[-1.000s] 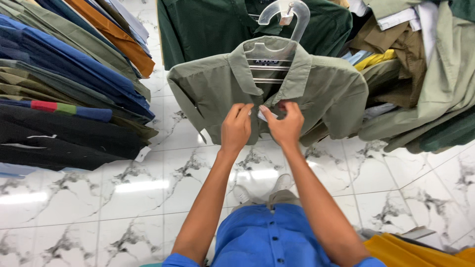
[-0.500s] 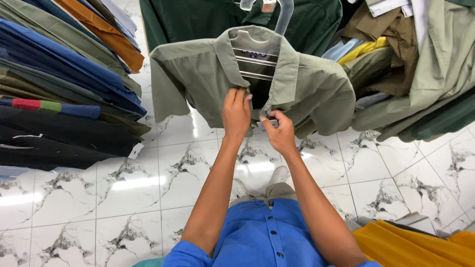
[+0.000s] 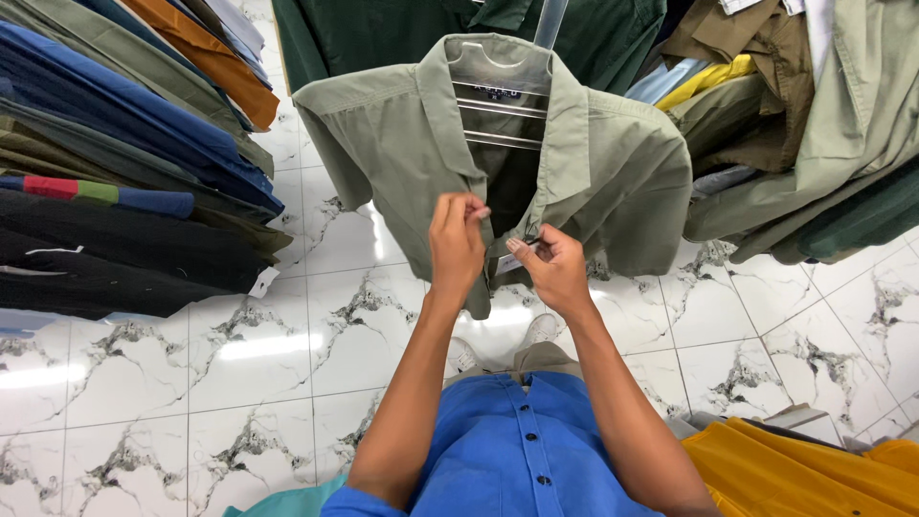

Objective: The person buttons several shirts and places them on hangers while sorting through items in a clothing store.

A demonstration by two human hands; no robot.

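Observation:
An olive-green short-sleeved shirt [image 3: 613,163] hangs in front of me on a clear plastic hanger [image 3: 498,72]. My left hand [image 3: 458,244] pinches the left edge of the shirt's open front, fingers closed on the cloth. My right hand [image 3: 553,270] grips the right front edge lower down, with a small white tag [image 3: 507,263] beside its thumb. The two front edges are apart, and the hanger's bars show between them.
Dark blue, black and olive garments [image 3: 115,172] hang in a row at the left. Khaki and green clothes [image 3: 823,124] hang at the right, a dark green shirt [image 3: 383,38] behind. A yellow-orange garment [image 3: 814,469] lies at the lower right. The floor is white marble tile [image 3: 191,364].
The shirt now hangs closer and fills more of the view. My hands have moved apart: the left rose along the left front edge, the right stayed lower on the right edge.

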